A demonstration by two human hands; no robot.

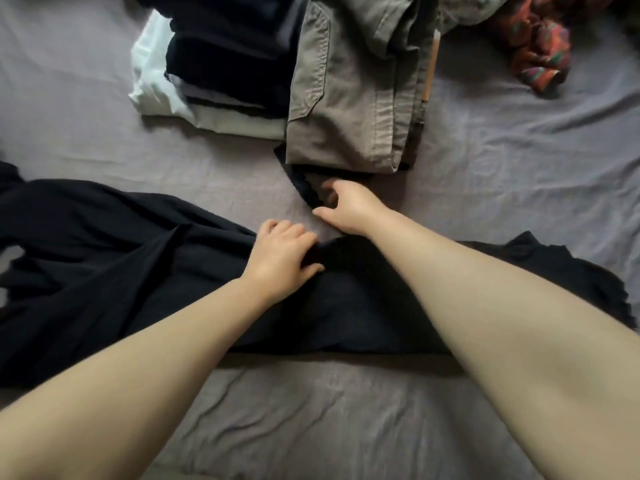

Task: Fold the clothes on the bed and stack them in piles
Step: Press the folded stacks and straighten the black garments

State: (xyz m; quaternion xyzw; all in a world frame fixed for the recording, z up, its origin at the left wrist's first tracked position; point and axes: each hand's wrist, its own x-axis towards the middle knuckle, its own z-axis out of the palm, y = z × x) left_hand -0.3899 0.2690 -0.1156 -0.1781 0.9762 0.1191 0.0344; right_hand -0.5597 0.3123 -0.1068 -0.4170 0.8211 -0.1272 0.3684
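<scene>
Two folded piles (311,81) sit ahead. Your left hand (280,254) pinches the unfolded black garment (121,271); your right hand (346,206) grips dark fabric. A patterned cloth (540,46) waits.

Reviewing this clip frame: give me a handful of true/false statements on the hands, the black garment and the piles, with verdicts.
1. The black garment lies spread across the bed sheet in front of the person. True.
2. The left hand rests on the olive-grey trousers. False: it grips a fold of the black garment.
3. The right hand reaches to a dark fabric edge below the olive-grey trousers. True.
4. The red patterned cloth is folded on top of a pile. False: it lies crumpled on the sheet at upper right.
5. A pile of dark and white folded clothes sits left of the olive-grey trousers. True.
</scene>
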